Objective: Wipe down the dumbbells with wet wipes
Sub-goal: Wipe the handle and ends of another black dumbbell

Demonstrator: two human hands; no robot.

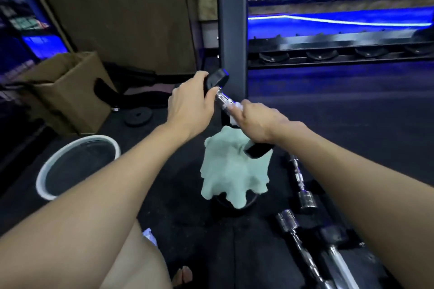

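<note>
A dumbbell with black heads and a chrome handle is held in the air at centre. My left hand grips its upper black head. My right hand holds a white wet wipe wrapped round the handle, close to the lower black head. A pale green cloth lies crumpled on the floor just beneath the dumbbell.
A white-rimmed bucket stands at left, with a cardboard box and a flat weight plate behind it. Chrome dumbbells lie on the dark mat at lower right. A dark upright post and an empty rack rise behind.
</note>
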